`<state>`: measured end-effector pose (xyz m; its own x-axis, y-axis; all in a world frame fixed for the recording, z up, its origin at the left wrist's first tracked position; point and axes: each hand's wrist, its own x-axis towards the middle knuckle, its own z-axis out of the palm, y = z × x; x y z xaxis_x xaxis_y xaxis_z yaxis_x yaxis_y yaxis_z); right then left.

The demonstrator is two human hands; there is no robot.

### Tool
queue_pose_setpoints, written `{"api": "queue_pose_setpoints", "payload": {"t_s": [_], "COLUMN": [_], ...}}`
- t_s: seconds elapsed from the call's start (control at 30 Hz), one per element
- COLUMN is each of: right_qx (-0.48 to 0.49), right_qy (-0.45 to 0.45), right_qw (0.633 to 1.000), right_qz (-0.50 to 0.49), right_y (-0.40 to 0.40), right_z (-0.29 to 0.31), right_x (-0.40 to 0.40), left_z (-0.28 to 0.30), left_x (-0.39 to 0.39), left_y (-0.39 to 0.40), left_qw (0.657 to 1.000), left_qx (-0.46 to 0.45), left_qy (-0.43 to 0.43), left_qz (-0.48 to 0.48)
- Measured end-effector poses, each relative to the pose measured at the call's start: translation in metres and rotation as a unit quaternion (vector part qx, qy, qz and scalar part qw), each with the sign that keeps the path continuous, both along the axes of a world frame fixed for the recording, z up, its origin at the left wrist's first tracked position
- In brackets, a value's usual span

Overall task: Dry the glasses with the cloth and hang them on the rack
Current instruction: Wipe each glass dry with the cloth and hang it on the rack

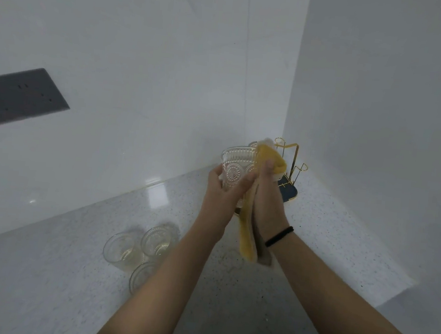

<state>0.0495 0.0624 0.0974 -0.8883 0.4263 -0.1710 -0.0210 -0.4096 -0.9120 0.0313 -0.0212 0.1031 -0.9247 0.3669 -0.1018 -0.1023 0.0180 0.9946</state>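
The left hand (pixel 223 192) grips a clear embossed glass (pixel 237 168) around its lower body, fingers curled about the patterned wall. The glass is held in the air, nearly upright, its long axis running vertical with a slight lean and its open mouth pointing up. The right hand (pixel 266 197) grips a yellow cloth (pixel 268 156), pressing its upper fold against the rim of the glass on the side facing the rack; the rest of the cloth hangs straight down between the two wrists, its long axis vertical. A black band (pixel 278 236) circles the right wrist.

The gold wire rack (pixel 293 158) stands on a dark tray (pixel 289 192) in the corner of the bench (pixel 64 272), just behind the held glass. Three more glasses (pixel 137 250) stand upright in a cluster on the bench, well apart from the rack, nearer the person and below the left forearm. A dark panel (pixel 15 98) sits on the wall, far from the rack.
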Motion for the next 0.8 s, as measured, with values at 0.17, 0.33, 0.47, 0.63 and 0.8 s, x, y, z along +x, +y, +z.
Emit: {"api": "queue_pose_setpoints", "payload": {"t_s": [0.17,0.33,0.47,0.63,0.8], "right_qx": [-0.060,-0.052,-0.055,-0.023,0.122], "right_qy": [0.002,0.018,0.008,-0.014,-0.059], "right_qw": [0.998,0.998,0.998,1.000,0.991], "right_qz": [0.015,0.007,-0.034,0.013,0.003], "right_y": [0.025,0.006,0.001,0.028,0.031], "right_z": [0.007,0.001,-0.011,0.013,0.027], "right_x": [0.003,0.006,-0.001,0.011,0.017], "left_z": [-0.011,-0.008,-0.006,-0.008,-0.010], "left_x": [-0.004,0.000,0.006,0.002,-0.014], "left_y": [0.005,0.002,0.008,-0.005,-0.020], "left_qw": [0.992,0.999,0.999,0.972,0.970], "left_qx": [0.079,-0.035,-0.023,0.128,0.077], "left_qy": [-0.081,0.035,0.008,-0.138,-0.162], "left_qz": [-0.054,-0.001,-0.036,-0.143,-0.166]}}
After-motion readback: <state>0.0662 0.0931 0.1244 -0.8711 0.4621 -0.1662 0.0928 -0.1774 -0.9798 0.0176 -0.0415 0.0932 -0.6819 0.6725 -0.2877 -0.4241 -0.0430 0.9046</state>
